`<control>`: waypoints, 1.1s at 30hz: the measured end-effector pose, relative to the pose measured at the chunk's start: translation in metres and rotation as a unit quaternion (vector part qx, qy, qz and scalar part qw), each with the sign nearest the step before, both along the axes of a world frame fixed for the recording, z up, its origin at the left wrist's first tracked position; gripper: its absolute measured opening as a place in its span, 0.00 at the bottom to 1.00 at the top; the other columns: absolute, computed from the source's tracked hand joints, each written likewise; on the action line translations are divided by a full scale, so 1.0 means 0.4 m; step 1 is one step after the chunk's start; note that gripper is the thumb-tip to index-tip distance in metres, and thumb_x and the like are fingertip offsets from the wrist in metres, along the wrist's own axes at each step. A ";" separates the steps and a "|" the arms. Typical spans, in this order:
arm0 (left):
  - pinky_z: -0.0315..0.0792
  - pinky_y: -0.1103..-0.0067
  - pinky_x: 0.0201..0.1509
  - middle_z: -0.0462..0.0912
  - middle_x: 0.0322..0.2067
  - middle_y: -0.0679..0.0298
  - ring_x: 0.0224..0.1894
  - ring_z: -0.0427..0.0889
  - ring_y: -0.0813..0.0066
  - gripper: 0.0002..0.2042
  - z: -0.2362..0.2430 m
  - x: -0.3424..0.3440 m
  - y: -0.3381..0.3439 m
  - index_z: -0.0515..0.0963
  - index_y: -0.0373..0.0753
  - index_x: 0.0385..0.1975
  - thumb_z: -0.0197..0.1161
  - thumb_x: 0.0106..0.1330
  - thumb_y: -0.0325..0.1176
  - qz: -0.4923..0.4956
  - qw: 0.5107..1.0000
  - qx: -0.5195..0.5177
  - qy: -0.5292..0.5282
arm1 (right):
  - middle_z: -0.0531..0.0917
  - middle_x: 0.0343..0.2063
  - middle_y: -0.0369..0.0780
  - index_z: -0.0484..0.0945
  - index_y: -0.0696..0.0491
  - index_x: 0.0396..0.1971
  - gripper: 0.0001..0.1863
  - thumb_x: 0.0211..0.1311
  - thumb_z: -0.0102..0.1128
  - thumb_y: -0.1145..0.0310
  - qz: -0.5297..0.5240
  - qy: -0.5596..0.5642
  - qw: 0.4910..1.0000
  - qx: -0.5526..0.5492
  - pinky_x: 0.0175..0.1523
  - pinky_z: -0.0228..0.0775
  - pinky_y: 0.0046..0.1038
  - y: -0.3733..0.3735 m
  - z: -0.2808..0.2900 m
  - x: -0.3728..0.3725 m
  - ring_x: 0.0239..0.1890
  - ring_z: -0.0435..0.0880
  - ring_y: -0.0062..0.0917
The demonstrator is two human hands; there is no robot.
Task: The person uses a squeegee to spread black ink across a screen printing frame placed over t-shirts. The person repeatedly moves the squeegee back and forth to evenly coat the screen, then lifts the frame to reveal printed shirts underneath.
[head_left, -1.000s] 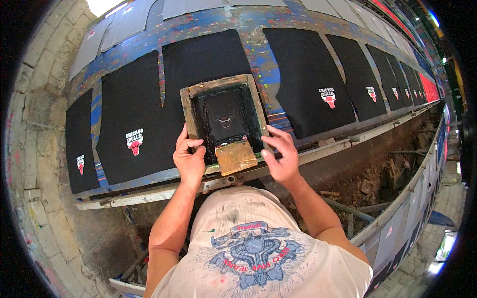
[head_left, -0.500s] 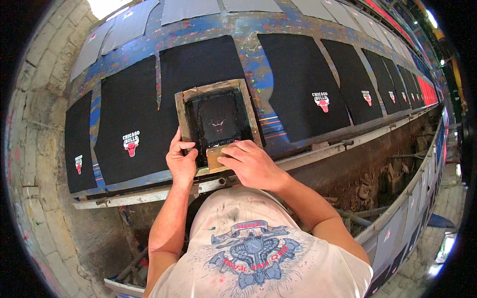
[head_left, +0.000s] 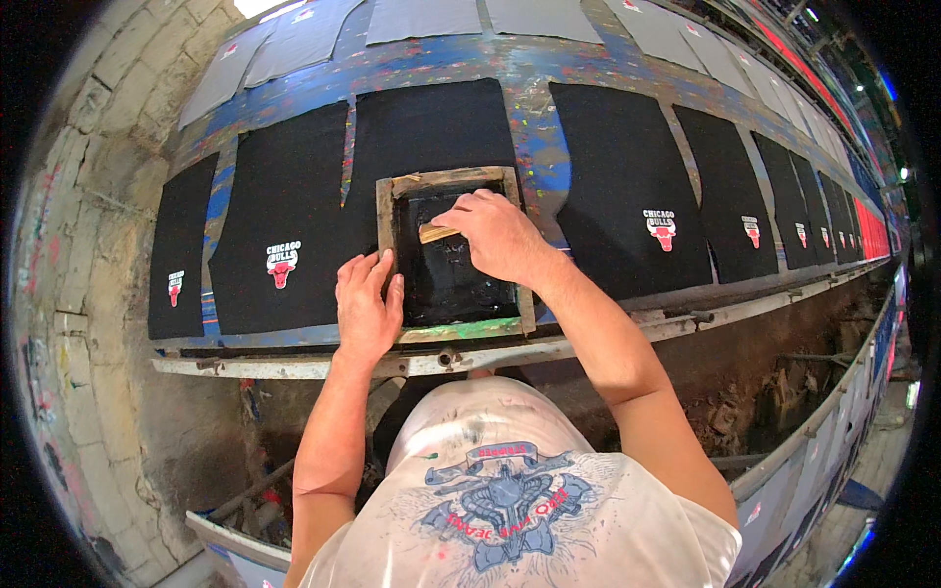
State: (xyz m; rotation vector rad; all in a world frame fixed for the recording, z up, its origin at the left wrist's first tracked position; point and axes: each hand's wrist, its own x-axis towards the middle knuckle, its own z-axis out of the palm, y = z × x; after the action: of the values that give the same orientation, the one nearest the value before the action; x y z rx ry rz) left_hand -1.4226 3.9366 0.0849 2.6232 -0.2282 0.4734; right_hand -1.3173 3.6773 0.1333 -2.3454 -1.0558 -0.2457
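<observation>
A wooden-framed printing screen (head_left: pixel 461 331) lies on a black fabric piece (head_left: pixel 431 122) in front of me. Its inside is dark and wet-looking, and green paint streaks its near rail. My left hand (head_left: pixel 369 304) grips the screen's left rail, thumb toward the inner side and fingers along the outer. Inside the screen, my right hand (head_left: pixel 495 233) is closed around a squeegee (head_left: pixel 436 232) with a yellowish-tan edge, at the upper middle of the mesh. That hand hides most of the squeegee and part of the mesh.
More black fabric pieces (head_left: pixel 627 186), each with a white-and-red bull-head print, lie in a row on both sides. Grey pieces (head_left: pixel 421 20) line the far side of the paint-spattered blue table (head_left: pixel 534 147). A metal rail (head_left: pixel 284 367) runs along its near edge.
My right hand has pushed the squeegee from the screen's near end to its upper part. My left hand has settled against the left rail. The view has shifted slightly.
</observation>
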 end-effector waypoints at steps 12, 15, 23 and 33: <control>0.75 0.55 0.62 0.88 0.49 0.54 0.60 0.82 0.50 0.18 0.019 0.023 0.001 0.88 0.33 0.59 0.70 0.70 0.27 -0.011 0.999 0.039 -0.006 | 0.90 0.47 0.42 0.89 0.51 0.55 0.24 0.56 0.69 0.78 0.021 -0.015 0.998 -0.059 0.61 0.80 0.42 -0.001 -0.002 -0.255 0.52 0.88 0.40; 0.74 0.55 0.63 0.88 0.48 0.54 0.60 0.82 0.50 0.18 0.018 0.021 0.001 0.88 0.33 0.59 0.70 0.70 0.28 -0.012 0.999 0.037 -0.009 | 0.91 0.45 0.44 0.89 0.53 0.53 0.23 0.54 0.69 0.80 0.071 0.051 0.991 -0.098 0.61 0.82 0.42 -0.025 0.040 -0.206 0.52 0.89 0.41; 0.73 0.54 0.66 0.87 0.54 0.51 0.64 0.80 0.48 0.20 0.030 0.021 0.006 0.87 0.33 0.60 0.71 0.70 0.30 -0.022 0.999 0.042 -0.004 | 0.89 0.47 0.45 0.88 0.51 0.58 0.25 0.61 0.63 0.85 -0.062 0.019 0.996 -0.053 0.64 0.79 0.47 0.033 0.028 0.020 0.56 0.86 0.47; 0.72 0.55 0.74 0.83 0.66 0.44 0.69 0.78 0.42 0.23 -0.060 0.018 0.003 0.85 0.30 0.64 0.72 0.68 0.24 -0.009 0.991 -0.131 -0.004 | 0.89 0.51 0.42 0.88 0.46 0.60 0.29 0.56 0.69 0.78 -0.029 -0.011 0.993 -0.113 0.63 0.78 0.43 0.021 -0.005 -0.259 0.56 0.85 0.42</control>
State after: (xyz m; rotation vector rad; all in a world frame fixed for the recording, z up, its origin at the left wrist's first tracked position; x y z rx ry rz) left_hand -1.4155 3.9378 0.0608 2.3615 -0.1792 0.4729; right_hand -1.4208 3.6857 0.1313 -2.5844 -1.0757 -0.1814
